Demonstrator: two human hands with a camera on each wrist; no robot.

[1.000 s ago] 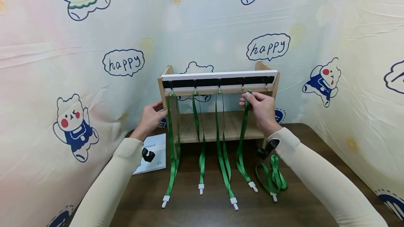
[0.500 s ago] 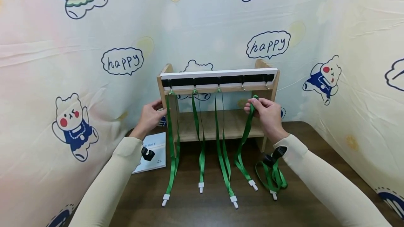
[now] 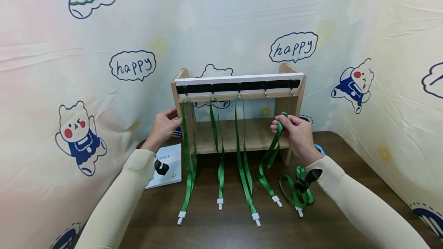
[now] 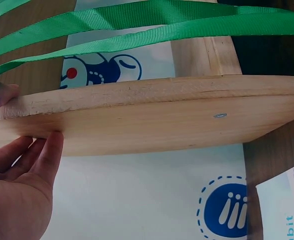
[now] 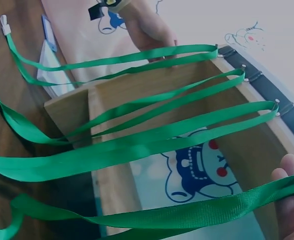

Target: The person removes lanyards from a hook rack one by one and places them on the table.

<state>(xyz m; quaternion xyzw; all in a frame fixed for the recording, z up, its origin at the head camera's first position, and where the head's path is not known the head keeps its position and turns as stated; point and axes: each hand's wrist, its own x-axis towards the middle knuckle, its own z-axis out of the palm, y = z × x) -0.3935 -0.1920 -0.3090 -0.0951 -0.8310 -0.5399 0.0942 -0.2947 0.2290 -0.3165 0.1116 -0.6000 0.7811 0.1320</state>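
Observation:
A wooden rack (image 3: 292, 107) stands on the dark table, with a black hook strip (image 3: 238, 87) under its white top. Three green lanyards (image 3: 221, 153) hang from the left hooks, their white clips on the table. My right hand (image 3: 283, 124) pinches the loop of a fourth green lanyard (image 3: 268, 160) in front of the rack's right post, below the two bare hooks (image 3: 266, 94). The right wrist view shows that lanyard (image 5: 187, 215) running to my fingertips (image 5: 289, 172). My left hand (image 3: 172, 119) grips the rack's left side panel (image 4: 137, 120), thumb on one side and fingers (image 4: 49, 155) on the other.
A fifth green lanyard (image 3: 298, 195) lies bunched on the table to the right of the rack, close to my right wrist. A white and blue booklet (image 3: 167, 166) lies at the rack's left foot. Cartoon-print sheets (image 3: 69, 68) wall in the table on three sides.
My right hand has come down and to the right from the fourth hook, bringing the lanyard's loop with it. The left hand has stayed on the side panel.

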